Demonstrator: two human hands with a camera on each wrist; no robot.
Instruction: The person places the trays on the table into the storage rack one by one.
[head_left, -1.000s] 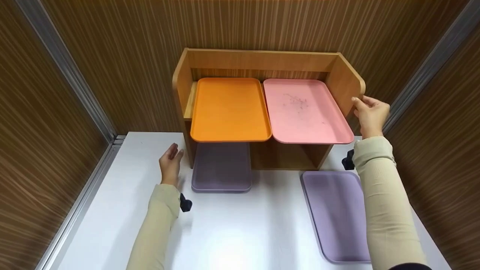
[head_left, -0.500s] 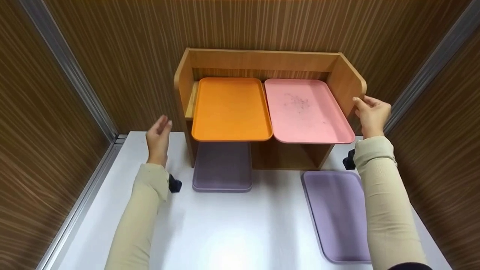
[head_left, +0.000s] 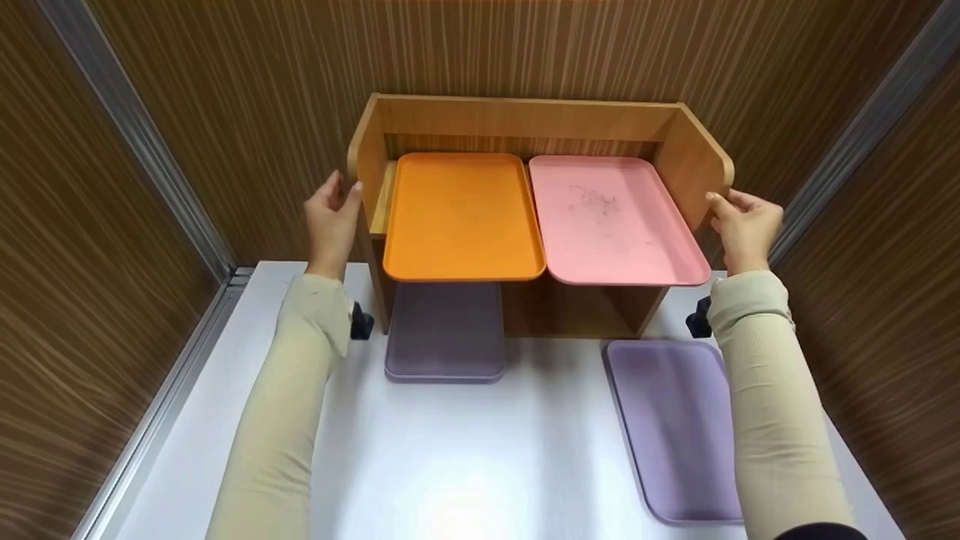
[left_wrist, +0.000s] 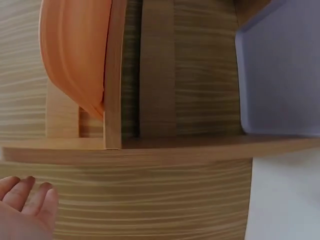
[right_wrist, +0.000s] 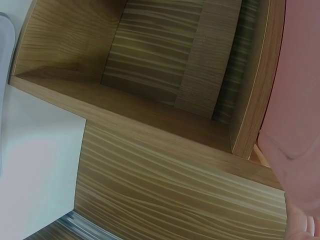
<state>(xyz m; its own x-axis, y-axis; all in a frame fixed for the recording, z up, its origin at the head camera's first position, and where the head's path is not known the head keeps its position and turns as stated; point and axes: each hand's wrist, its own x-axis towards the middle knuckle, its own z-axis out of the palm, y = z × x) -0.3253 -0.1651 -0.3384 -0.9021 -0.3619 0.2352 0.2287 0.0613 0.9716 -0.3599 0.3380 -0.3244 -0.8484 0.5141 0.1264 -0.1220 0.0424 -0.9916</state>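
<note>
A small wooden shelf (head_left: 525, 118) stands against the back wall. On its upper board lie an orange tray (head_left: 465, 217) at left and a pink tray (head_left: 630, 225), marked with dark scratches, at right. My right hand (head_left: 746, 232) pinches the front edge of the right side panel (head_left: 694, 165) between thumb and fingers. Close beside the left side panel (head_left: 367, 165) is my left hand (head_left: 330, 232), its fingers extended. In the left wrist view those fingers (left_wrist: 37, 202) show a gap from the panel and hold nothing. The pink tray partly covers my right fingers (right_wrist: 298, 222) in the right wrist view.
A purple tray (head_left: 446, 330) sits in the lower left compartment, its front sticking out. Another purple tray (head_left: 671, 427) lies on the white table (head_left: 450, 450) at front right, partly under my right sleeve. Wood-grain walls enclose the back and both sides.
My left hand has moved up and away from me, swinging slightly left and then back toward the shelf's left panel. The right hand keeps its hold, and the trays stay put.
</note>
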